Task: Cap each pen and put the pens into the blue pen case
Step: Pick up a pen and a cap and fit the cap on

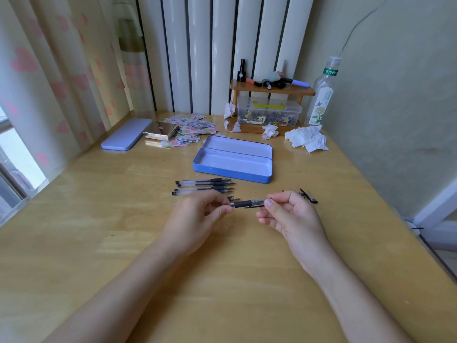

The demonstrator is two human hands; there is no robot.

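My left hand point(197, 219) pinches a clear pen with a black grip point(243, 203) above the wooden table. My right hand point(289, 214) holds a clear cap point(259, 202) that sits over the pen's tip. Several uncapped pens point(204, 185) lie in a row just beyond my left hand, tips pointing right. The blue pen case point(232, 170) stands open behind them with nothing inside, its lid tipped back. Loose pen caps point(308, 195) lie on the table right of my right hand.
A closed lilac tin point(126, 134) lies at the back left beside a metal box point(160, 131) and scattered stickers point(195, 129). Crumpled tissues point(306, 138), a clear storage box under a small wooden shelf point(269, 113) and a bottle point(322, 95) fill the back right.
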